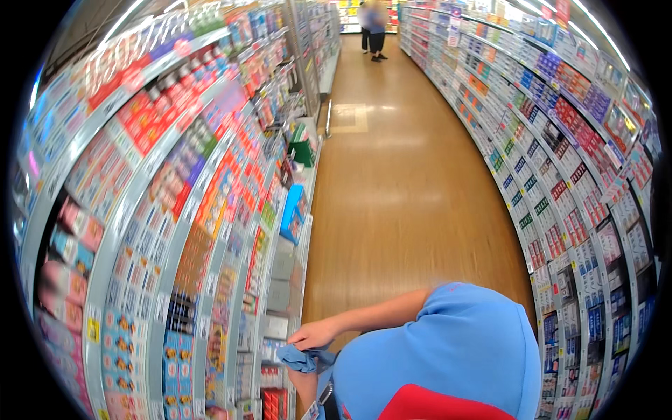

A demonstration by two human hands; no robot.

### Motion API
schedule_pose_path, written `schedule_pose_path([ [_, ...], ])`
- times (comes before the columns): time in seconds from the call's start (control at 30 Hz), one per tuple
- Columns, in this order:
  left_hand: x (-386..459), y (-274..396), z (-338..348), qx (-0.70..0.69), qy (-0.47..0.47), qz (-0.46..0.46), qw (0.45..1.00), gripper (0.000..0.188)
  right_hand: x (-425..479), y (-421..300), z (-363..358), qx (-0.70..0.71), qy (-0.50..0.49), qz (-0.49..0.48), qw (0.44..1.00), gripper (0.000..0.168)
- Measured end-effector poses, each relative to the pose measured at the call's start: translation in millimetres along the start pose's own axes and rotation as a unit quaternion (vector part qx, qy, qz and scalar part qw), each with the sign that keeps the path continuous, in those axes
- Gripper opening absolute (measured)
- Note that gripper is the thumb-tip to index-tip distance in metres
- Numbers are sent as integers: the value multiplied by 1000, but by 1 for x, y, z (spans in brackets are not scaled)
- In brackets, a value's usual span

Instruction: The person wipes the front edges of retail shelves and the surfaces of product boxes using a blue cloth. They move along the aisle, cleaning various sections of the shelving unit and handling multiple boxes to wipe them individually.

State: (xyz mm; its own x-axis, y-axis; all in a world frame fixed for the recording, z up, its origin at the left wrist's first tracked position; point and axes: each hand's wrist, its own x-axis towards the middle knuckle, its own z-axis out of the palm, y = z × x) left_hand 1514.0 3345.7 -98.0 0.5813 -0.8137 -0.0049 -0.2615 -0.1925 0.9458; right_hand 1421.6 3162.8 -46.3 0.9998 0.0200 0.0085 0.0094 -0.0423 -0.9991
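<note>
My right hand (316, 336) reaches across in front of my blue shirt, its fingers closed on a crumpled blue cloth or glove (298, 359). Just below that bundle, the wrist of my left hand (303, 380) comes up against it. The blue material covers the fingers of the left hand, so whether they grip it or are inside it does not show. Both hands are beside the lower shelves (275, 328) on the left, which hold small boxed goods. Part of a badge (312, 411) and a dark strap hang at my front.
Tall shelving (210, 157) packed with boxes and bottles lines the left. More stocked shelving (546, 152) curves along the right. Between them runs a wood-look floor (404, 184). A blue display box (293, 214) stands on the low left ledge. Two people (374, 31) stand at the far end.
</note>
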Motion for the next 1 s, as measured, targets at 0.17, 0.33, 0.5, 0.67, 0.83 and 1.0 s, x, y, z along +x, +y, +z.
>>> schedule_pose_path([
  [0.17, 72, 58, 97, -154, -43, -30, 987, 29, -72, 27, -114, -59, 170, 17, 983, 22],
  [0.33, 144, 59, 167, -13, -20, 15, 1000, 21, -142, 29, -206, -108, 285, 108, 946, 24],
  [0.5, 212, 86, 212, -5, -54, 48, 997, 24, -190, 23, -258, -123, 387, 118, 906, 25],
  [0.67, 284, 119, 259, 147, -256, 169, 940, 31, -223, 51, -300, 4, 540, 75, 838, 27],
  [0.83, 375, 99, 324, 221, -287, 176, 915, 18, -248, 56, -363, 91, 619, 93, 774, 29],
  [1.0, 492, 113, 374, 81, -278, 57, 955, 18, -229, 27, -444, 129, 610, 186, 759, 29],
])
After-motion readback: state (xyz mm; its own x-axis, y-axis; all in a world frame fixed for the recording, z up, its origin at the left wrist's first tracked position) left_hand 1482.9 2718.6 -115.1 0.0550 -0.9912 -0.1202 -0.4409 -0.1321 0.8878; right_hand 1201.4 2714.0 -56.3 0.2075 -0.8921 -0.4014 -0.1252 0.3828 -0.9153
